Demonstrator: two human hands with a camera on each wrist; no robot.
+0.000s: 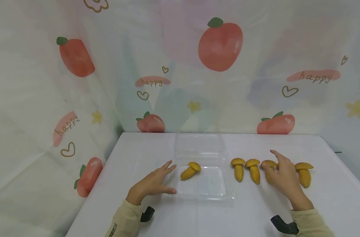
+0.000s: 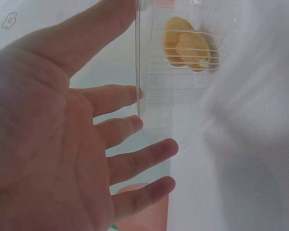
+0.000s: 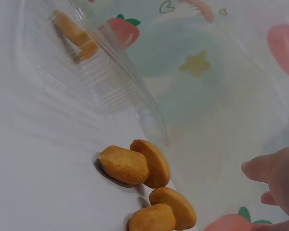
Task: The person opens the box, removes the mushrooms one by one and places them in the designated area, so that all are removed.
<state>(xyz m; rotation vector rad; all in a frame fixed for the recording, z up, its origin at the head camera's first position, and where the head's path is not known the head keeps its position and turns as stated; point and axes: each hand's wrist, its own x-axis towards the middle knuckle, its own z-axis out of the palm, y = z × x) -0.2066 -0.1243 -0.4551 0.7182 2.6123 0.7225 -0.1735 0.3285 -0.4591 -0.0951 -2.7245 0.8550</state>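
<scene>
A clear plastic clamshell box [image 1: 202, 194] lies opened out, its lid [image 1: 199, 143] laid back toward the wall. Inside the base, on the left, rests one yellow mushroom [image 1: 190, 171], also visible through the ribbed side in the left wrist view. My left hand [image 1: 154, 182] is spread at the box's left edge, with fingertips [image 2: 135, 122] at the clear rim. To the right, my right hand [image 1: 283, 179] hovers over a row of similar mushrooms [image 1: 238, 171], fingers apart and nothing seen in its grasp. It partly hides the middle ones.
A white-covered table [image 1: 203, 219] carries everything. Behind it and on the left hangs a printed curtain [image 1: 180, 49] with fruit, hearts and lettering. The rightmost mushroom [image 1: 304, 176] stands out beyond my right hand. Black curved pieces [image 1: 283, 225] sit at both wrists.
</scene>
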